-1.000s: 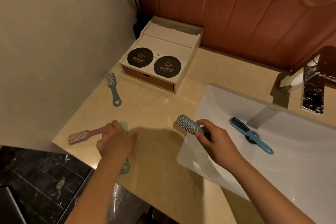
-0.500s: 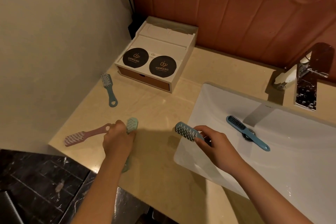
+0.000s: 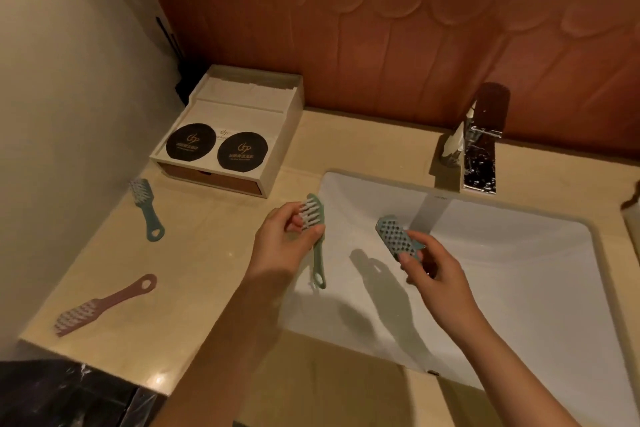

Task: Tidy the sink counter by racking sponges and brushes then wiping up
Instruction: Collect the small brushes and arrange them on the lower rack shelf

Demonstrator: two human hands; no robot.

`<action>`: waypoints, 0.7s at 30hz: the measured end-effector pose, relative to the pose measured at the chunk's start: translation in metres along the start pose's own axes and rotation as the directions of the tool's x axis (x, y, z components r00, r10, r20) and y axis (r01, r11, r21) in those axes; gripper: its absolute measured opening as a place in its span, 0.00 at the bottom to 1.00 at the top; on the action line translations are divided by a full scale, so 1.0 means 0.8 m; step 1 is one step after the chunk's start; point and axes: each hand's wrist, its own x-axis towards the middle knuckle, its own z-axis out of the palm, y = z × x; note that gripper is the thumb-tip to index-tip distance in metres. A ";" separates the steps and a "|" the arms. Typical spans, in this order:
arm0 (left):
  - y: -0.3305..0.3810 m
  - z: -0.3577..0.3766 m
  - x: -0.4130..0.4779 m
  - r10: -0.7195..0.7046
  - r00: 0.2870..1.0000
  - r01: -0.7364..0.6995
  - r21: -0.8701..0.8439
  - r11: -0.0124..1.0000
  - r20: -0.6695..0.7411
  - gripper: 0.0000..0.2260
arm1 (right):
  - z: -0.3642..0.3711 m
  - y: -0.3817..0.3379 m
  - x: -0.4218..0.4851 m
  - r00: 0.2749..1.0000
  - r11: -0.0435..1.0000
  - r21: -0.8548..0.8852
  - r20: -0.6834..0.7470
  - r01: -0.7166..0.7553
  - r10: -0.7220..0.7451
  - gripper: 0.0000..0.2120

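Lifting off the counter (image 3: 214, 253), the green brush (image 3: 317, 218) now sits pinched in the left hand (image 3: 284, 243) over the sink (image 3: 519, 288) edge; right hand (image 3: 433, 270) grips a blue brush (image 3: 394, 236), so collecting's moving along.

Green brush (image 3: 316, 218) and blue brush (image 3: 396, 238) held above the sink's left edge; teal brush (image 3: 146, 209) and pink brush (image 3: 104, 305) lie flat on the counter

- Blue brush (image 3: 396, 236): handle hidden inside right hand (image 3: 431, 263).
- Green brush (image 3: 316, 229): mid-handle covered by left hand (image 3: 284, 243).
- Basin (image 3: 519, 288): cut off by frame edge at 4 o'clock.
- Coaster (image 3: 242, 152) print: too small to read.
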 end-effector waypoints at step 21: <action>0.081 0.296 -0.098 -0.150 0.934 0.232 -0.229 0.945 0.324 0.12 | -0.306 0.111 -0.112 0.953 0.997 -0.016 -0.298 -0.072 0.064 0.12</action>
